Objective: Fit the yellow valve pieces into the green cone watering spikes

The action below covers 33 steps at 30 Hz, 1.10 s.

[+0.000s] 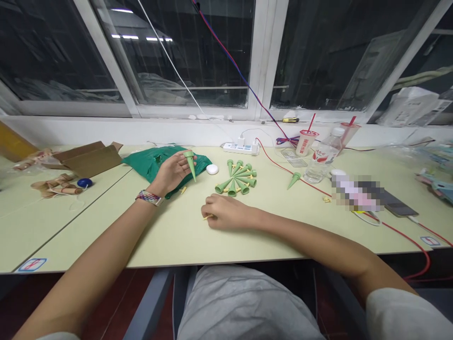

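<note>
An indoor workroom; a long laminate desk [170, 236] beneath dark windows [191, 52], with a power strip [240, 148] and cables.

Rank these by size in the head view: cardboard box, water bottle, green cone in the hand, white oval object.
Cardboard box
Water bottle
Green cone and white oval object: too close to rank; the cone is nearer the camera.

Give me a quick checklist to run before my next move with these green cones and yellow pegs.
1. Left hand holding a green cone: ok.
2. Right hand holding a yellow peg: ok.
3. Peg inside the held cone: cannot tell.
4. All other cones in the cluster: not ok, a lone cone lies apart by the red cable.
5. No loose pegs: not ok, a loose peg lies beyond the lone cone.
</note>
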Each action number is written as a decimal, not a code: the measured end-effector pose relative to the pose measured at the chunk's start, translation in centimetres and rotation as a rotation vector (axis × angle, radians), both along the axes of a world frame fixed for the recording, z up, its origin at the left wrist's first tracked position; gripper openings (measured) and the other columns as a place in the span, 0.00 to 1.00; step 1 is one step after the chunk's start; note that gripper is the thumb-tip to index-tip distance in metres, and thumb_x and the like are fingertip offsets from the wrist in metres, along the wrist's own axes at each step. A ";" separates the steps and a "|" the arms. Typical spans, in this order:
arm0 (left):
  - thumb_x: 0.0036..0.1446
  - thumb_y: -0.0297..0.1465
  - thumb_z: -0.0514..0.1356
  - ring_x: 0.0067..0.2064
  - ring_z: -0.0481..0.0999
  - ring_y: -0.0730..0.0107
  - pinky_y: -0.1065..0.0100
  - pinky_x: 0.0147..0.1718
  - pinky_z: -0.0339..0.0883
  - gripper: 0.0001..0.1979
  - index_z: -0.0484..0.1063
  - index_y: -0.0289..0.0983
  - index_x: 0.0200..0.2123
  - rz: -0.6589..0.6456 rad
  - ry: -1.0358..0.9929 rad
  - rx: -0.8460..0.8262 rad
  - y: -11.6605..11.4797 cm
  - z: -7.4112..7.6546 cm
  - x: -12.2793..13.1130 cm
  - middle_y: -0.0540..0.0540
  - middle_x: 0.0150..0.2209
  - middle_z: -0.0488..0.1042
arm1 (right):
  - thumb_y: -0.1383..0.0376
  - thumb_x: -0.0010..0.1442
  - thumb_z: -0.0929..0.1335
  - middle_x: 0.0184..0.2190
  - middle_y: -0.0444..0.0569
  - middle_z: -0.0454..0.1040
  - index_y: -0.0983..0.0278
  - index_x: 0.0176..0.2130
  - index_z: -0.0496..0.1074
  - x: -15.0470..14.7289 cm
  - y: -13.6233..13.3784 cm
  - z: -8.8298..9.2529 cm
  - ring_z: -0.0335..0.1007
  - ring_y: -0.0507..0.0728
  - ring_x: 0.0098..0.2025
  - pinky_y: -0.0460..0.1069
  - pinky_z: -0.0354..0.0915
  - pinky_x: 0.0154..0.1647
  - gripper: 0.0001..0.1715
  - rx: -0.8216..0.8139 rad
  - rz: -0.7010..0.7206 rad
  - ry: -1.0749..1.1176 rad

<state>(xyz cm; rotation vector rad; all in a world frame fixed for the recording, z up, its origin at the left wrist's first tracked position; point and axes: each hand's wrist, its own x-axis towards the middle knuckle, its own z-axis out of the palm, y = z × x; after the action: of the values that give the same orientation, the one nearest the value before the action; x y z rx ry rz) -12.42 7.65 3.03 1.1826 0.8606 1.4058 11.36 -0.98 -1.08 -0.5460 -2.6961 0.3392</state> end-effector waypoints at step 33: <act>0.53 0.26 0.76 0.50 0.83 0.62 0.58 0.57 0.77 0.16 0.83 0.37 0.46 -0.487 0.004 -0.038 -4.8 -4.1 8.8 0.44 0.45 0.82 | 0.55 0.62 0.77 0.35 0.49 0.82 0.60 0.36 0.83 7.3 1.3 0.2 0.80 0.58 0.38 0.52 0.78 0.41 0.11 -0.220 -0.333 0.977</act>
<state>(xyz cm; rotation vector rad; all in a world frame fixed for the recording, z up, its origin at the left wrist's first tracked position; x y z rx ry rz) -3.58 2.88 -1.12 1.2619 0.5475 0.9849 18.63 0.34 -0.93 -0.6543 -1.6128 0.6146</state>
